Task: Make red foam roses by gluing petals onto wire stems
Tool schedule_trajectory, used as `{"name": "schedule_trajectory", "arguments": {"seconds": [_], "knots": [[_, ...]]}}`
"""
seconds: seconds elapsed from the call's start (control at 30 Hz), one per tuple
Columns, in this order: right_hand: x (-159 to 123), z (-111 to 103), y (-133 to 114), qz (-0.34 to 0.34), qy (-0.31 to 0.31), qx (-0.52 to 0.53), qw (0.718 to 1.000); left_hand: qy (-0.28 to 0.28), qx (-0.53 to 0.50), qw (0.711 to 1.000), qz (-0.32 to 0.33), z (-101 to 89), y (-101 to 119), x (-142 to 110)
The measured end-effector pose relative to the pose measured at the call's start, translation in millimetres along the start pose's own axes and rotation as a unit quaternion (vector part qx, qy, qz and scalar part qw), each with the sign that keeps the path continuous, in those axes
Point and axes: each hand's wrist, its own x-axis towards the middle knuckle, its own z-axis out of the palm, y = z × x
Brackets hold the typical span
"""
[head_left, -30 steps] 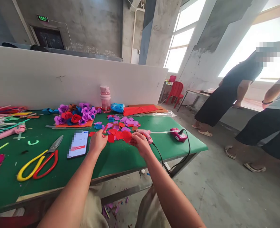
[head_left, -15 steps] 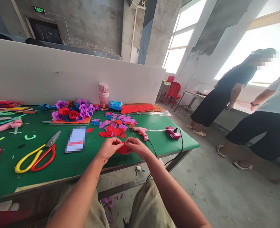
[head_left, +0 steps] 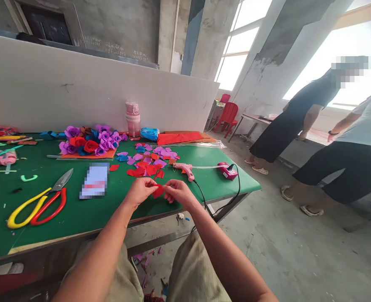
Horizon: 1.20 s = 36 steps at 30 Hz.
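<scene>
Between my hands, close to the table's front edge, is a small red paper petal (head_left: 158, 191). My left hand (head_left: 140, 191) pinches its left side between thumb and fingers. Opposite, my right hand (head_left: 177, 191) is closed on the petal's right edge. Just beyond them lies a loose pile of red, purple and blue petals (head_left: 147, 161). A pink glue gun (head_left: 185, 170) rests on its side to the right of the pile. Finished paper roses (head_left: 91, 142) in purple, red and blue sit in a cluster farther left.
Scissors with yellow and red handles (head_left: 43, 205) and a blurred phone (head_left: 94, 180) lie left on the green table (head_left: 110, 214). A pink bottle (head_left: 133, 121) stands at the back. The glue gun's cord hangs off the edge near a power socket (head_left: 228, 171). Two people (head_left: 346, 142) stand at right.
The red petal now shows flatter and more upright between my fingers. My right hand's fingers have shifted at its edge. The whole view has moved slightly.
</scene>
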Motion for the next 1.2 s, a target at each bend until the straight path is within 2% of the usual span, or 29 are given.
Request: {"name": "schedule_trajectory", "arguments": {"seconds": [0.07,0.1,0.17,0.2,0.27,0.33,0.47,0.67,0.73,0.8,0.87,0.97,1.07,1.2], "knots": [[2.7,-27.3,0.5,-0.069,0.123,-0.092,0.986,0.011,0.044,0.999,0.000,-2.7,-2.5,1.8],[5.2,-42.9,0.9,-0.096,0.199,-0.142,0.965,0.014,0.063,0.998,0.001,-4.1,-3.4,2.7],[13.3,-72.3,1.8,-0.090,0.292,-0.236,0.923,0.013,0.085,0.996,0.004,-6.7,-4.2,4.1],[18.8,-83.8,2.3,-0.066,0.298,-0.272,0.913,0.011,0.088,0.996,0.005,-7.4,-4.4,4.7],[31.5,-97.7,3.3,-0.009,0.247,-0.297,0.922,0.009,0.084,0.996,0.005,-7.7,-4.5,5.8],[44.0,-101.0,3.6,0.021,0.191,-0.286,0.939,0.010,0.075,0.997,-0.001,-6.5,-5.3,6.8],[54.0,-96.5,-0.8,0.031,0.157,-0.224,0.961,-0.001,0.073,0.997,-0.019,-4.1,-9.2,8.8],[21.1,-89.1,-14.0,-0.011,0.162,-0.056,0.985,-0.009,0.082,0.996,-0.030,-7.1,-14.2,12.5],[5.8,-81.4,-18.6,-0.033,0.107,0.063,0.992,-0.007,0.084,0.996,-0.035,-8.4,-13.6,13.0],[-7.7,-70.4,-24.0,-0.037,0.032,0.186,0.981,-0.011,0.084,0.996,-0.040,-9.0,-12.1,12.5],[-18.8,-58.0,-30.7,-0.028,-0.008,0.235,0.972,-0.019,0.084,0.995,-0.044,-9.2,-10.6,11.2],[-32.3,-43.3,-42.5,-0.037,-0.018,0.197,0.980,-0.022,0.095,0.994,-0.046,-9.9,-9.7,9.1],[-44.1,-37.9,-52.1,-0.057,-0.034,0.089,0.994,-0.016,0.108,0.993,-0.043,-11.6,-10.0,8.0],[-56.8,-37.6,-54.0,-0.027,-0.074,-0.046,0.996,-0.021,0.123,0.992,-0.032,-13.6,-9.8,7.6]]}}
